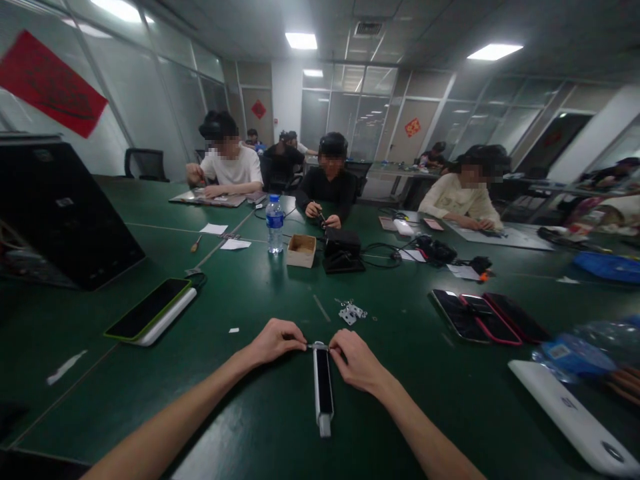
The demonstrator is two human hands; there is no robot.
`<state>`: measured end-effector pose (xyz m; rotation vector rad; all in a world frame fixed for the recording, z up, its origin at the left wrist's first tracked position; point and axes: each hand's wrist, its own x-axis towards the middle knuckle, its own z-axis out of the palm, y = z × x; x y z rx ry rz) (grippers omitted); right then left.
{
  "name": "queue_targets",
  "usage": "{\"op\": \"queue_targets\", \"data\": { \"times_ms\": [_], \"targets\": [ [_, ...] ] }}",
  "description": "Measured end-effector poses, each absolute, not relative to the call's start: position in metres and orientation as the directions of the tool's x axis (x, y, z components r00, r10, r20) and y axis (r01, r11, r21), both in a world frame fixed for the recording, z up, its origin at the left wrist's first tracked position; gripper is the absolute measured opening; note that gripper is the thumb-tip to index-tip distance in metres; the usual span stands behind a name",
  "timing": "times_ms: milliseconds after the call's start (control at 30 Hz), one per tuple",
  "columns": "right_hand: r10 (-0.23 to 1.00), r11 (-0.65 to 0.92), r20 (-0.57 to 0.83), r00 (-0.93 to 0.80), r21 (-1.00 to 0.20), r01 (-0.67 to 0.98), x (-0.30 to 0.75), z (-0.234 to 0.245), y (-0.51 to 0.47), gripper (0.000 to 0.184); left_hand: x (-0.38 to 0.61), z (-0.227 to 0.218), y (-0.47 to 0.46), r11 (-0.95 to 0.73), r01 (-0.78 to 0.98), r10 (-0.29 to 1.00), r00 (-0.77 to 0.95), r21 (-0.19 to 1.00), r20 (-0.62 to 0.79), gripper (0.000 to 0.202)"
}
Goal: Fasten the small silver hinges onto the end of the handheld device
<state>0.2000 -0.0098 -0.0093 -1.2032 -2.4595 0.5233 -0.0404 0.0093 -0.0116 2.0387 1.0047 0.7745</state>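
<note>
A long, narrow white device with a black front (324,383), shaped like a scanning pen, lies on the green table and points away from me. A small grey metal-looking piece (319,346) crosses its far end. On the left side of that end, my left hand (279,337) pinches the piece between thumb and fingertips. My right hand (353,357) is closed at the opposite side, its fingertips at the piece's other end. The fingers partly cover the piece, and its exact shape is too small to tell. Just beyond my right hand lies a loose pile of small metal plates (351,312).
A green-edged phone (150,310) rests on a white slab at left. Several phones (465,317) and a white power-bank-like slab (570,413) lie at right. Ahead stand a water bottle (275,225) and an open box (301,252). Several people sit across the table (240,373).
</note>
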Motion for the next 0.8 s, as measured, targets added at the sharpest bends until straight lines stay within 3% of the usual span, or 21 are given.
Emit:
{"op": "queue_targets", "data": {
  "times_ms": [167,367,667,733,800],
  "targets": [
    [0.812,0.562,0.153,-0.563,-0.466,0.683,0.199,-0.011,-0.01,0.009,-0.039,-0.013,0.008,-0.516,0.461,0.81,0.537,0.722,0.236,0.016],
    [0.818,0.557,0.155,-0.555,-0.457,0.693,0.198,-0.007,-0.012,0.009,-0.034,-0.012,0.003,-0.502,0.575,0.832,0.526,0.647,0.178,0.019],
    [0.784,0.605,0.184,-0.593,-0.436,0.666,0.199,-0.001,-0.005,0.008,-0.035,-0.017,0.005,-0.539,0.557,0.811,0.546,0.632,0.21,0.019],
    [0.801,0.588,0.239,-0.549,-0.487,0.646,0.209,0.022,-0.008,0.019,-0.036,-0.016,0.005,-0.544,0.557,0.807,0.553,0.628,0.208,0.019],
    [0.809,0.586,0.439,-0.39,-0.573,0.573,0.227,0.058,-0.018,0.038,-0.036,-0.015,0.005,-0.549,0.555,0.803,0.559,0.626,0.208,0.017]
  ]
}}
